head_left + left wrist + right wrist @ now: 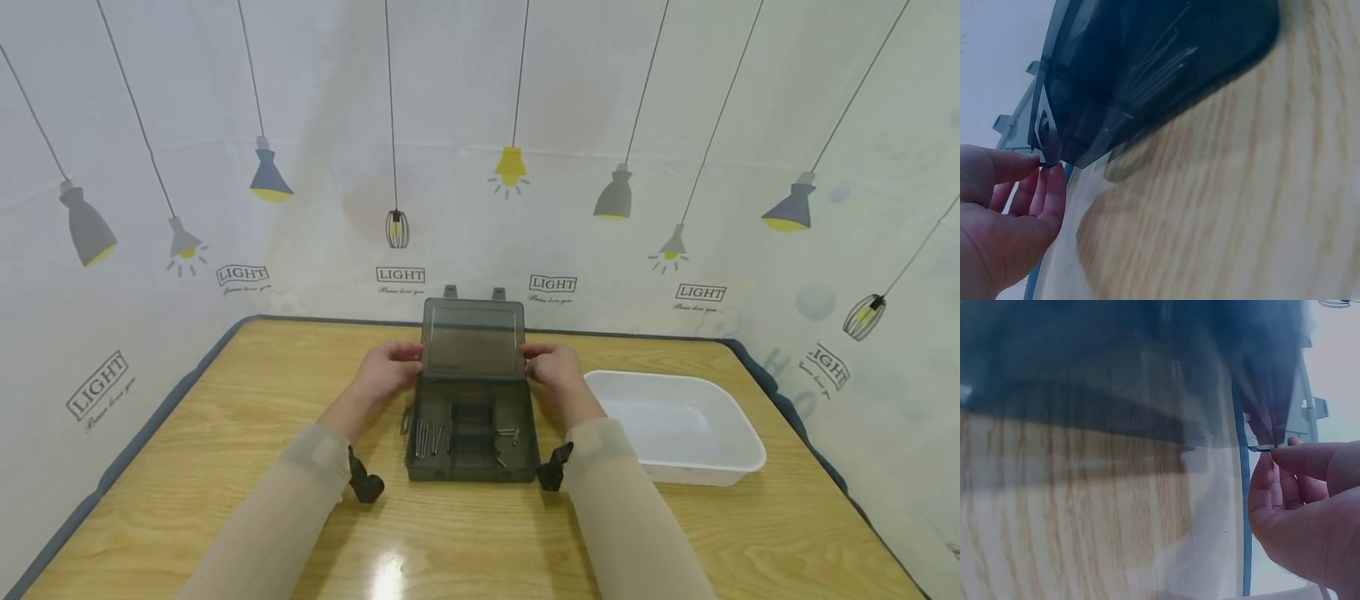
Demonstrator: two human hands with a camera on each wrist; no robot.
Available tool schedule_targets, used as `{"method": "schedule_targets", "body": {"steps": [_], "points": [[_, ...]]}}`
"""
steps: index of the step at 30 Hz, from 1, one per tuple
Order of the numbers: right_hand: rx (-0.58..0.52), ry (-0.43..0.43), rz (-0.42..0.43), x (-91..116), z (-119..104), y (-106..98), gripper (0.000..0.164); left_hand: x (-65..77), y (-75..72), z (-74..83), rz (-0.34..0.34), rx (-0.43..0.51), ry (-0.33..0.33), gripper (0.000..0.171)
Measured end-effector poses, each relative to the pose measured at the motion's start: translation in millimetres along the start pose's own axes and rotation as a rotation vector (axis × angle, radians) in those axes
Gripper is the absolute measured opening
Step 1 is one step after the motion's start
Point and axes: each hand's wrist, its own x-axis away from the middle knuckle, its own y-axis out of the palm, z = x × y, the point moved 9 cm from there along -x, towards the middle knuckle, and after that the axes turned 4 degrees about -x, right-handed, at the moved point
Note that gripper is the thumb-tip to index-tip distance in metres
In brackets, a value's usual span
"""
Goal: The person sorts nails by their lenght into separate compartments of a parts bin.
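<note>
A dark see-through plastic storage case lies on the table with its lid raised at the back, two latch tabs at the lid's top. My left hand pinches the lid's left edge between thumb and fingers; the left wrist view shows the same hand at that edge. On the opposite side, my right hand pinches the lid's right edge, as the right wrist view of the hand also shows. Several long thin metal pins or screws lie in the left compartment, with shorter metal pieces at the right.
A white plastic tray stands just right of the case, partly behind my right forearm. The wooden table meets a wall cloth printed with hanging lamps, close behind the lid.
</note>
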Motion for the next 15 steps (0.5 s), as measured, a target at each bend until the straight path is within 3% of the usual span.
{"method": "schedule_targets", "body": {"steps": [8,15], "points": [[-0.142,0.045,0.01,-0.5,2.3,0.9,0.048,2.8,-2.4,0.6,0.021,0.048,0.021,0.042],[-0.16,0.023,0.004,-0.7,-0.5,-1.3,0.049,5.1,-1.3,2.3,0.027,0.11,0.012,0.039]]}}
